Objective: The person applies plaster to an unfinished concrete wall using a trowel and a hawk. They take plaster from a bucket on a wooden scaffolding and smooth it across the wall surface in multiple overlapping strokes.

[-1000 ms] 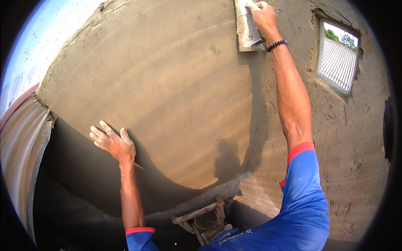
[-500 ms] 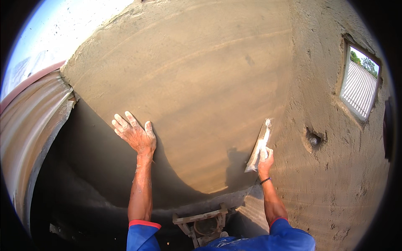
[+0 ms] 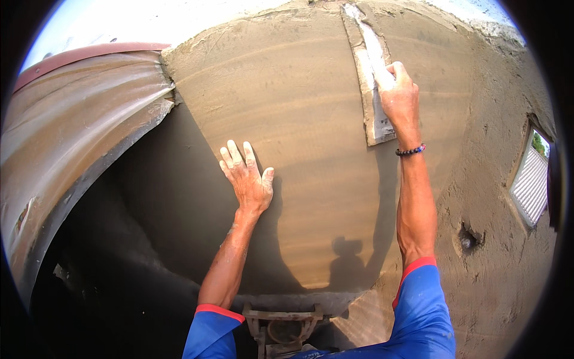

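Right hand (image 3: 399,96) has swung up from low on the smooth wet brown plaster wall (image 3: 299,119), fingers gripping the long grey plastering float (image 3: 372,90) near the wall's top; left hand (image 3: 248,178) rests flat on the wall, fingers spread.

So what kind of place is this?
Probably an outdoor building site. A wet plastered wall fills the view, the right hand presses a plastering float on it, and a rough vent opening sits alongside.

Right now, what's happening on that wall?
A person is smoothing wet plaster on a wall. The right hand presses a long float flat against the upper part of the wall. The left hand lies open, palm on the plaster lower down. A small vent window sits at right.
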`<action>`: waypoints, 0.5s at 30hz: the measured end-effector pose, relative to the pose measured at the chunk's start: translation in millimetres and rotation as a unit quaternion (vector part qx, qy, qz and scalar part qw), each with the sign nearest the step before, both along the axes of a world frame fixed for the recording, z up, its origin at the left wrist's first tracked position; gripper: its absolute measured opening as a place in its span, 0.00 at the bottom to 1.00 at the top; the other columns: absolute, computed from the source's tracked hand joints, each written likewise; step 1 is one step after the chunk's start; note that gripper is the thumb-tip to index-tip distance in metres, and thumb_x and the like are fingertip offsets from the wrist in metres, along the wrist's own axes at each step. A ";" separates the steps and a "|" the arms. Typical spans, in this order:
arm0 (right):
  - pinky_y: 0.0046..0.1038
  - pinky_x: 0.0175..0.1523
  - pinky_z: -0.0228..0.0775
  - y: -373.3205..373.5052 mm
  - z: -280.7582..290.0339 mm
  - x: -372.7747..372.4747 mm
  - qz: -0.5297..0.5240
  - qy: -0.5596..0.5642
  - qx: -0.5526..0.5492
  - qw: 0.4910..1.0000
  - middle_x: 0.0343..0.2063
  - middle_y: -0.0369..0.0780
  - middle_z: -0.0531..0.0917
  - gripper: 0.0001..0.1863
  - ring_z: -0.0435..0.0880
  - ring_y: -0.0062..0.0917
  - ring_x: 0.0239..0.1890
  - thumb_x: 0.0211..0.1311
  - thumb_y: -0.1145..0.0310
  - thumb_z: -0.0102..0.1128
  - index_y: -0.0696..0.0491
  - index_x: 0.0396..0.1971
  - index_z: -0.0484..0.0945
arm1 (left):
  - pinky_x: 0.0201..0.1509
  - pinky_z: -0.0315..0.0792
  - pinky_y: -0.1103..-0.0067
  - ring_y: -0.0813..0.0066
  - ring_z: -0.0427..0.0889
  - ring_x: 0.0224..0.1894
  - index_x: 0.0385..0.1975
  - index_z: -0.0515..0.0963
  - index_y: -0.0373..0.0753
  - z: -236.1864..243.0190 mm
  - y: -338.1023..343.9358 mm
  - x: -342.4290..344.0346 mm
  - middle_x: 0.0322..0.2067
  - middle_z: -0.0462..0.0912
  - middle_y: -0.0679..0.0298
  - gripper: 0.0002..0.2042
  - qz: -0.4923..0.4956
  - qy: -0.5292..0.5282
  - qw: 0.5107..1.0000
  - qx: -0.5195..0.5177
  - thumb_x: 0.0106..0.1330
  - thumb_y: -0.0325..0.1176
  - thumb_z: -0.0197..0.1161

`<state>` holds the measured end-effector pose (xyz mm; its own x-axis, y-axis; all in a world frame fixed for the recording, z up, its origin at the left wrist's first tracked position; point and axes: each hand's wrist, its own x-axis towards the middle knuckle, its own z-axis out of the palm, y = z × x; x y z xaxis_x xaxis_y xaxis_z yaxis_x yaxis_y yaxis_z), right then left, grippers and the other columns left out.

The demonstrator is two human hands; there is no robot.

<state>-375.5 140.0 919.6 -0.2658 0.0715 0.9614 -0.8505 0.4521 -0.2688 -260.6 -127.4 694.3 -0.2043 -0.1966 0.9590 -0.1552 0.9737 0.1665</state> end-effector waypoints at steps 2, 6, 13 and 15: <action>0.46 0.36 0.69 -39.3 -34.3 34.2 0.032 0.017 0.129 0.991 0.27 0.54 0.81 0.12 0.78 0.54 0.34 0.57 0.66 0.60 0.55 0.38 0.72 | 0.71 0.28 0.48 0.43 0.32 0.74 0.71 0.43 0.33 -7.2 -3.3 15.6 0.72 0.35 0.46 0.41 -0.034 0.054 0.997 0.033 0.70 0.62 0.35; 0.39 0.28 0.73 -77.8 -164.5 66.4 0.033 0.091 0.388 0.917 0.21 0.48 0.79 0.20 0.80 0.43 0.22 0.58 0.63 0.60 0.56 0.48 0.72 | 0.72 0.29 0.50 0.46 0.34 0.74 0.71 0.41 0.31 -58.4 -1.7 59.3 0.72 0.39 0.47 0.41 -0.028 0.147 0.977 0.149 0.71 0.61 0.35; 0.43 0.32 0.74 -59.5 -138.6 79.2 0.094 0.150 0.410 0.895 0.26 0.49 0.82 0.19 0.82 0.44 0.29 0.59 0.62 0.61 0.57 0.46 0.74 | 0.71 0.43 0.52 0.36 0.45 0.70 0.70 0.47 0.33 -256.8 25.4 143.2 0.68 0.49 0.42 0.35 0.069 -0.007 0.930 0.362 0.69 0.42 0.52; 0.42 0.38 0.74 -72.2 -43.6 82.3 0.095 0.112 0.263 0.954 0.30 0.52 0.83 0.15 0.82 0.49 0.34 0.58 0.63 0.63 0.56 0.41 0.75 | 0.71 0.44 0.51 0.34 0.47 0.69 0.70 0.48 0.34 -286.7 34.9 163.2 0.67 0.51 0.41 0.35 0.084 -0.026 0.906 0.414 0.68 0.42 0.54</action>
<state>-293.2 67.9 876.0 -0.0106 -0.4655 0.8850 -0.9398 0.3070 0.1503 -97.4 -92.5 407.7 -0.1464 -0.8764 0.4589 -0.3184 0.4809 0.8169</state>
